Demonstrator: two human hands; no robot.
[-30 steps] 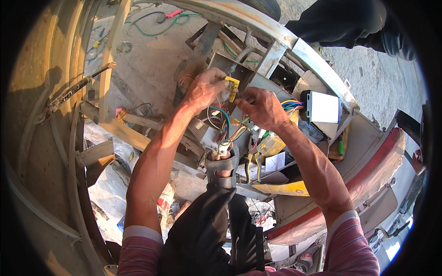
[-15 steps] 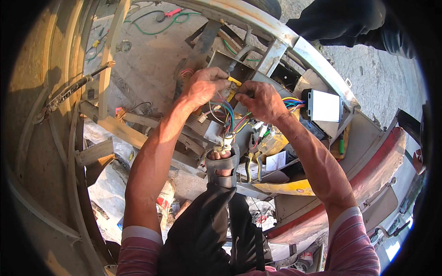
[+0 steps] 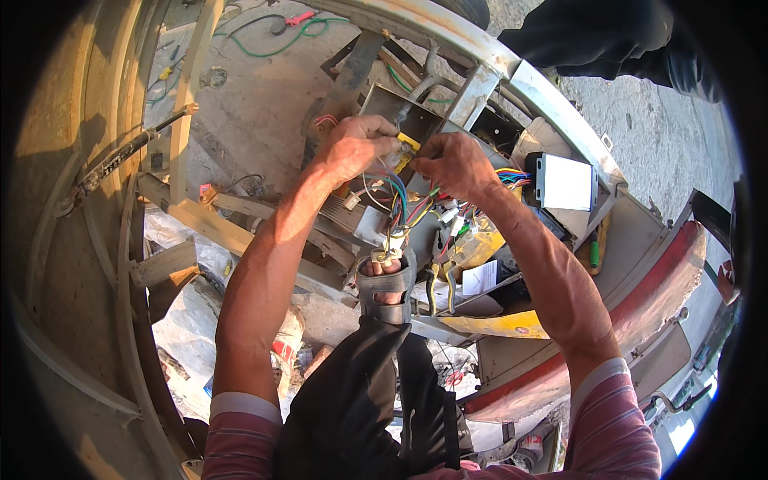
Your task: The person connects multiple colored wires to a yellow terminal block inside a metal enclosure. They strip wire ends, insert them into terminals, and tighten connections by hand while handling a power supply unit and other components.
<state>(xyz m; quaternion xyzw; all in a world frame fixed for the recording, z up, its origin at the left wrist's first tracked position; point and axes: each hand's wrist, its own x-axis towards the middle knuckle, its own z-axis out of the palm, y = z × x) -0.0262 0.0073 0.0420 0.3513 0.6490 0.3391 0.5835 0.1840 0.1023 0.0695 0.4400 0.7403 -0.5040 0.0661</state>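
Two hands, one yellow block: bare fingers met over a small yellow block (image 3: 408, 142), seen just in front of an open metal box (image 3: 384, 102).
Left hand: the left hand (image 3: 356, 150) pinched the block's left side between thumb and fingers.
Right hand: the right hand (image 3: 458, 168) curled in at the block's right side, thumb near the fingertips; whether it gripped the piece could not be told.
Wires: a bundle of coloured wires (image 3: 398, 200) hung just below the hands, reaching down toward a sandalled foot (image 3: 384, 285).
Pliers: a pair of pliers (image 3: 433, 292) stood to the right of the foot, its dark and yellow handles apart, beside a white card (image 3: 479, 277).
Silver box: right of the right hand, a silver box (image 3: 564, 186) trailed more coloured wires from its left side.
Green handle: a green-handled tool (image 3: 594, 254) lay below that box.
Frame: a curved metal frame (image 3: 448, 32) arched beyond the work.
Ground: a green cable (image 3: 280, 53) lay near a red tool (image 3: 301, 18) at far left.
Bystander: another person's dark-trousered leg (image 3: 592, 36) showed at upper right.
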